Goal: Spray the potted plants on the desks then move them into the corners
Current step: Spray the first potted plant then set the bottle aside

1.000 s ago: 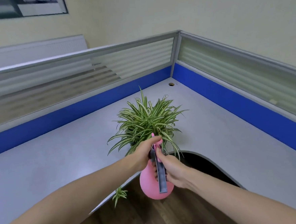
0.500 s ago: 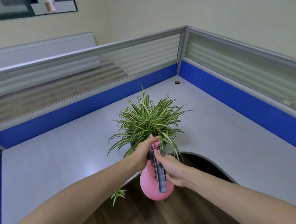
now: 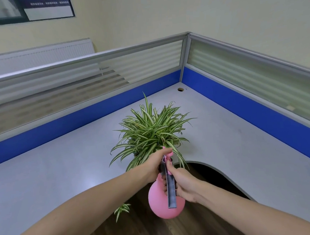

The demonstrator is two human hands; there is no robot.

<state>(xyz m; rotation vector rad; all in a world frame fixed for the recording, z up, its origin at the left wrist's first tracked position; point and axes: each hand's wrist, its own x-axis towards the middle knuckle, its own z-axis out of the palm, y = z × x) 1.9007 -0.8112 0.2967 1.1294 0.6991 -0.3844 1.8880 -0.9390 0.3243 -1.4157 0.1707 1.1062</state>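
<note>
Nearest the viewer, two bare forearms are reaching in from the bottom corners over a dark wood-grain floor. Both hands are gripping a pink spray bottle with a round belly and a grey strip running down its back; no brand or label is showing on it. The right hand is wrapping the bottle's neck from the right, its fingers curled tight around it. The left hand is closing on the pump head from the left, thumb lying across the top. The bottle is hanging just off the curved near edge of the grey surface, its nozzle touching the nearest leaves of the spider plant. That plant is sitting on the surface near the cutout, its pot mostly hidden by striped foliage, and one plantlet is dangling below the edge. Farther back, a cable hole is lying in the far corner, where blue partition panels with frosted tops are meeting. On the far wall a framed poster is carrying writing too blurred to read.
</note>
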